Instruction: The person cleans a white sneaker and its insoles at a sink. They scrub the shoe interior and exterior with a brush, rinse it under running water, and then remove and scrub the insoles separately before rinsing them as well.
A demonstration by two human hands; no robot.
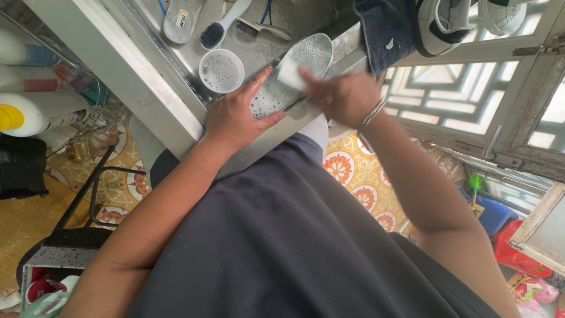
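Note:
A soapy shoe insole [306,59] lies slanted across the front edge of a steel sink [176,76]. My left hand [238,118] holds its lower end, fingers spread on the foamy surface. My right hand [341,94], with a metal bangle on the wrist, presses a small white sponge [289,75] onto the middle of the insole. A small cup of sudsy water [221,70] stands in the sink just left of the insole.
A scrub brush [219,26] and a second insole [179,19] lie deeper in the sink. White sneakers [447,20] and a dark cloth [385,32] rest on the window ledge at right. Bottles [35,112] sit in a wire rack at left. Patterned floor tiles lie below.

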